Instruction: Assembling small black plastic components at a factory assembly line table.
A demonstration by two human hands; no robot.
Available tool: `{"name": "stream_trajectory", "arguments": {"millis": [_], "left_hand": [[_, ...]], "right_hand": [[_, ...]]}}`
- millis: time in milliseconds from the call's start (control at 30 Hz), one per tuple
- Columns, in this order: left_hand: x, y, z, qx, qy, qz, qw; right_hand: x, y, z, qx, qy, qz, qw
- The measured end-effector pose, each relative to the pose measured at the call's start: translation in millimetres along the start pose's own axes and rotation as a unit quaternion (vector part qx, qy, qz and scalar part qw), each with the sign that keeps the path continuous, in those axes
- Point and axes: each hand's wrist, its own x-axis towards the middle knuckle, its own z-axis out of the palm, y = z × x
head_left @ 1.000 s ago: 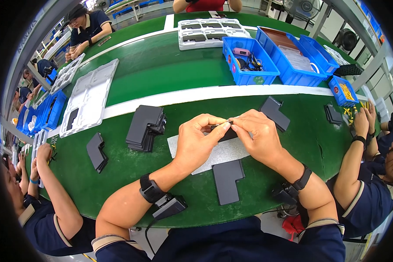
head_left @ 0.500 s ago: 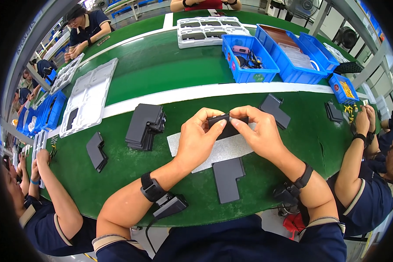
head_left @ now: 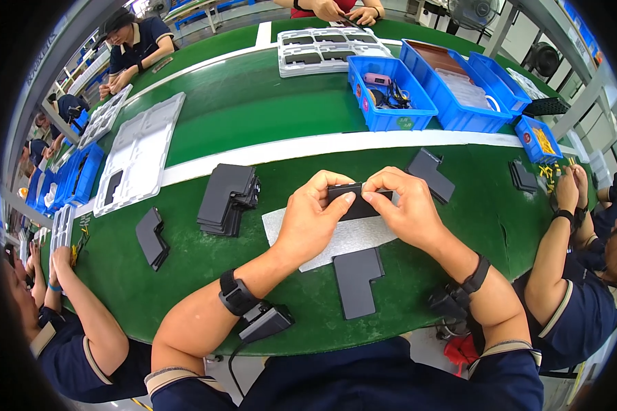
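A black flat pack [head_left: 360, 208] is held up on edge between my two hands, above a silvery-grey sheet [head_left: 322, 255]. My left hand [head_left: 315, 216] pinches its left part, thumb on the near face. At the upper edge, my right hand [head_left: 406, 209] pinches it with thumb and fingers close together. What the fingertips touch along that edge is too small to make out. Just nearer to me lies a dark grey L-shaped flat pack [head_left: 356, 284], partly against the sheet. Left of my hands stands a stack of similar L-shaped packs [head_left: 225, 195].
More L-shaped packs lie at left [head_left: 151, 236] and right [head_left: 430, 175]. Beyond a white strip [head_left: 274, 152] are blue bins [head_left: 397, 116] and a white tray [head_left: 329, 58]. Co-workers sit at both sides and across; a small blue bin [head_left: 538, 140] holds yellow pieces.
My right fingers have shifted slightly along the pack's upper edge, and the pack has tilted a little. Across the table, a co-worker's hands have come into view holding something dark.
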Motion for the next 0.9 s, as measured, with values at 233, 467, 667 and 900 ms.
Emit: {"name": "stream_trajectory", "arguments": {"millis": [233, 467, 667, 900], "left_hand": [[-0.8, 19.7, 2.6, -0.067, 0.02, 0.016, 0.997], [-20.2, 27.0, 14.7, 0.198, -0.205, 0.004, 0.959], [-22.7, 19.2, 15.6, 0.366, -0.157, 0.182, 0.899], [-16.7, 22.0, 14.7, 0.282, -0.108, 0.076, 0.95]], "right_hand": [[12.6, 14.1, -28.7, 0.149, -0.009, 0.104, 0.983], [16.9, 29.0, -74.9, -0.265, 0.062, 0.088, 0.958], [18.1, 23.1, -84.1, -0.363, -0.084, 0.206, 0.905], [10.4, 24.3, -76.7, -0.387, -0.031, 0.131, 0.912]]}}
